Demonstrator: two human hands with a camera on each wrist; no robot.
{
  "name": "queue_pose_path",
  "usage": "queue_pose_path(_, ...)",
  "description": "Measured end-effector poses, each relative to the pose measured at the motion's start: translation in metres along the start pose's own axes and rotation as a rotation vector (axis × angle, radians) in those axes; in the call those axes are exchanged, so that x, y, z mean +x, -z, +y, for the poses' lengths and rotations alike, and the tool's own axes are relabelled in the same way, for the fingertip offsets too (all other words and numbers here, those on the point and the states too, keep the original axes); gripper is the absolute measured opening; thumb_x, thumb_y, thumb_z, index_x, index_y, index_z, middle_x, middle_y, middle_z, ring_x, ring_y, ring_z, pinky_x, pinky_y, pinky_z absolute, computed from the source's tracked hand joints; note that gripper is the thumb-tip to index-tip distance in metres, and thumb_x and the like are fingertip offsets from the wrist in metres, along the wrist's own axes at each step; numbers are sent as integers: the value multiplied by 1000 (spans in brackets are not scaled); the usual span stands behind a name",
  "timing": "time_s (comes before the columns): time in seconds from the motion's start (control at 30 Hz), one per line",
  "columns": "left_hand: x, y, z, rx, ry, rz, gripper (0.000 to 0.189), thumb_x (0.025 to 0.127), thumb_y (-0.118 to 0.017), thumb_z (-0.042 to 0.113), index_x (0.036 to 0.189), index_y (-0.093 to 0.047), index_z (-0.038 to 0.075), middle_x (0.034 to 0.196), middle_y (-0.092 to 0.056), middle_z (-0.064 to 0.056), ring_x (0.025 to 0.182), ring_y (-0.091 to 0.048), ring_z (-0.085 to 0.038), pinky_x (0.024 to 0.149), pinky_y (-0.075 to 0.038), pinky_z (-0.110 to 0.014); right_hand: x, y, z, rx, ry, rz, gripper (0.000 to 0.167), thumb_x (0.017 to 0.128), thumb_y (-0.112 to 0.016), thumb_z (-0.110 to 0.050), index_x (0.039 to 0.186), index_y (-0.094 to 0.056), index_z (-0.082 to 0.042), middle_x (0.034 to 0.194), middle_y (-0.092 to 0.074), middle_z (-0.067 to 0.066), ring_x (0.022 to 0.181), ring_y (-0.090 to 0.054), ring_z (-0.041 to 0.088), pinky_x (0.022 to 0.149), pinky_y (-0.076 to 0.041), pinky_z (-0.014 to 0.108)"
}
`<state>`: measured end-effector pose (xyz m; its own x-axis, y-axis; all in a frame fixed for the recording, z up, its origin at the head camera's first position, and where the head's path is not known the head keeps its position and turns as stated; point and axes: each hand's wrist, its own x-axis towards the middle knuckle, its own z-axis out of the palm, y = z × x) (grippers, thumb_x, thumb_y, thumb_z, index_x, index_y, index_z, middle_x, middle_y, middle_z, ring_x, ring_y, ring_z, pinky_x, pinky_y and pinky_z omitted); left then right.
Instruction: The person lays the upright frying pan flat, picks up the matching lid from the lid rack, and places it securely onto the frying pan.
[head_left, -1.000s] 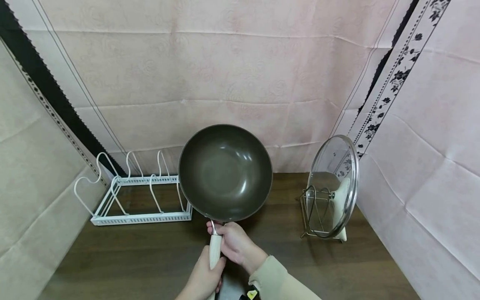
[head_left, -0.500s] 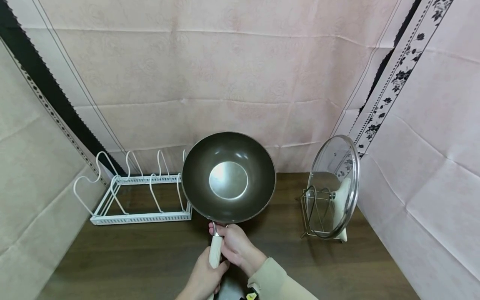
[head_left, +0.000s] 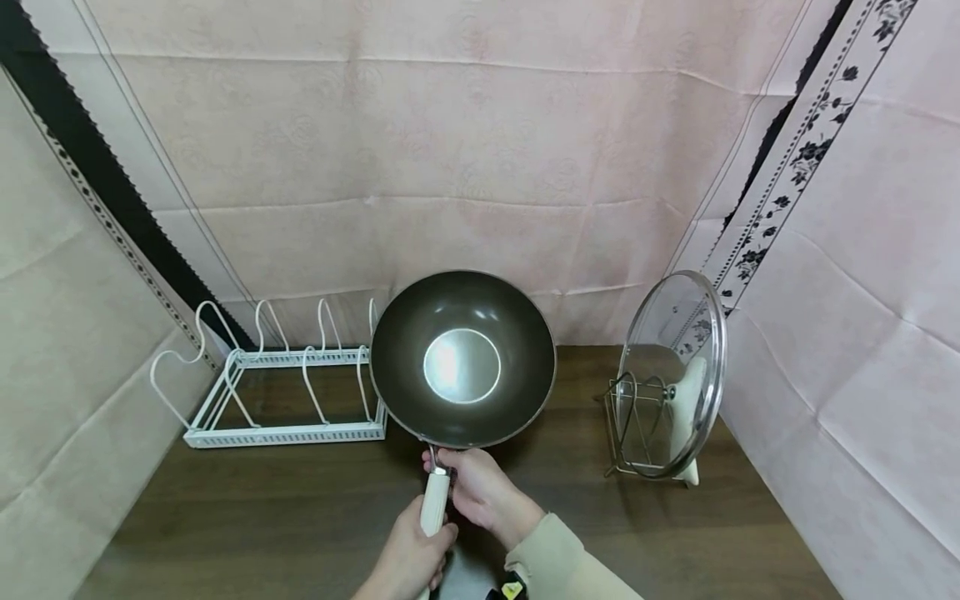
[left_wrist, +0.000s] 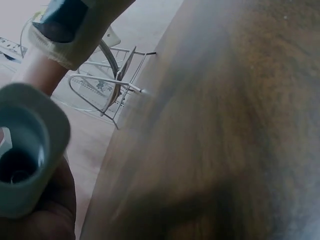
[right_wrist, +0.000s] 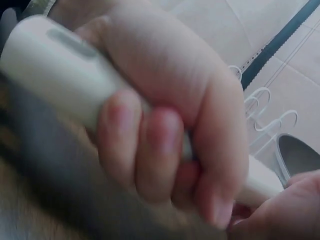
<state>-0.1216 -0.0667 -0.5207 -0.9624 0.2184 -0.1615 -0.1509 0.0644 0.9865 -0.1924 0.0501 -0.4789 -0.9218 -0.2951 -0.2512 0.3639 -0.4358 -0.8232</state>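
A dark, deep wok point(head_left: 463, 358) with a pale handle point(head_left: 433, 504) is held up over the table, its inside facing me. My left hand point(head_left: 411, 546) grips the handle, fingers curled round it, as the right wrist view shows close up. My right hand point(head_left: 487, 493) holds the metal neck just below the pan, its fingertips showing on the far side. In the left wrist view, the hollow end of the handle point(left_wrist: 57, 127) fills the left edge. The underside of the wok is hidden.
A white wire rack point(head_left: 285, 435) stands left, close beside the wok in the head view. On the right, a glass lid point(head_left: 716, 367) leans upright in a metal stand point(head_left: 626, 467) on the brown table point(head_left: 247, 517). Pale cloth point(head_left: 480, 133) hangs behind.
The wok has dipped and shifted slightly right with both hands on it, and a bright reflection now covers its base. The head view has shifted slightly too.
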Motion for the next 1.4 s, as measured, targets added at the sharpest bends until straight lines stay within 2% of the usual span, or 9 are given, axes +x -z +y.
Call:
queue_pose_path(0.17,-2,1,-5,-78,21,-37,28,89,-60,7,104,-40,-7,55,-45,-2,36,-42,-11,33,-38,-25,-4,15,-4,-183,-83,-58,21,96,-57,-22,102,-63,-3,99,-68,8,94,-61,19,82,-44,32)
queue_pose_path(0.3,-3,3,-8,-104,25,-46,29,89,-59,5,105,-39,-7,54,-44,-2,36,-41,-11,33,-37,-25,-6,24,-8,-316,-150,-99,39,96,-54,-44,99,-62,-5,99,-65,5,92,-57,20,85,-40,36)
queue_pose_path(0.43,-4,3,-8,-139,40,-64,27,90,-59,5,106,-39,-5,55,-43,-2,37,-40,-11,34,-37,-25,-7,31,-11,-397,-175,-74,59,93,-53,-56,109,-60,1,103,-61,9,93,-57,23,87,-40,40)
queue_pose_path(0.57,-5,4,-8,-151,59,-71,26,90,-59,6,105,-39,-3,53,-41,-1,37,-39,-10,34,-36,-25,-8,39,-11,-321,-141,-1,75,92,-56,-56,130,-44,7,124,-54,24,106,-58,31,93,-44,46)
queue_pose_path(0.73,-6,10,-7,-153,61,-86,26,90,-60,5,104,-39,-3,51,-40,0,36,-38,-9,34,-36,-25,-2,51,-14,-137,7,87,79,94,-58,-47,144,-25,5,141,-38,31,124,-44,47,98,-40,56)
queue_pose_path(0.83,-7,17,-8,-140,57,-104,26,90,-59,5,104,-39,-5,50,-39,0,36,-37,-9,34,-35,-25,3,60,-20,-106,91,120,75,96,-57,-45,147,-24,-1,142,-42,24,126,-44,42,99,-39,57)
queue_pose_path(0.93,-8,24,-8,-114,43,-125,26,89,-60,3,103,-39,-5,50,-40,-1,36,-38,-9,34,-35,-25,7,70,-26,-96,133,140,71,97,-55,-45,148,-26,-6,142,-45,21,127,-47,34,99,-39,56)
queue_pose_path(1.23,-6,43,-7,-2,22,-178,20,88,-61,6,97,-44,0,49,-42,0,35,-41,-9,33,-36,-23,10,84,-37,-82,155,151,71,97,-53,-45,148,-24,-6,144,-38,24,127,-46,33,94,-44,49)
queue_pose_path(1.4,-5,53,-7,39,13,-198,22,87,-63,6,96,-45,-1,49,-43,0,34,-41,-10,33,-37,-24,9,94,-49,-71,167,170,68,97,-53,-47,147,-27,-9,141,-41,23,123,-48,32,93,-44,45)
